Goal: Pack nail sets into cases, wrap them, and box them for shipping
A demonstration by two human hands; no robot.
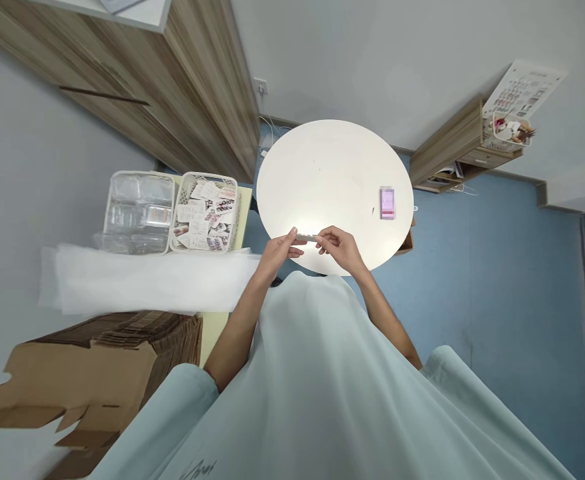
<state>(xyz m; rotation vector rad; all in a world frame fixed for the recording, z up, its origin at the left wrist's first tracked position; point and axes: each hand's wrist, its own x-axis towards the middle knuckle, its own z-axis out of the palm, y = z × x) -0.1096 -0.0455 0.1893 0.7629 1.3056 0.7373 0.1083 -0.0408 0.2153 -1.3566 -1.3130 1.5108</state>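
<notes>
Over the near edge of the round white table (332,180), a thin, flat, greyish piece (306,237) is held between my two hands, seen nearly edge-on. Small light and dark bits show along its top edge, too small to name. My left hand (278,255) grips its left end, with the thumb on top and the fingers below. The fingertips of my right hand (341,247) pinch its right end. A phone-like object (387,203) with a pink-purple, blurred face lies at the table's right side. Beside it is a tiny dark bit (373,210).
Left of the table stand a white basket of printed cards and packets (235,213) and another with clear plastic boxes (107,213). White sheets (152,280) and folded brown cartons (87,380) lie nearer. Wooden cabinets (207,80) stand behind left; a small drawer unit (452,137) is at right.
</notes>
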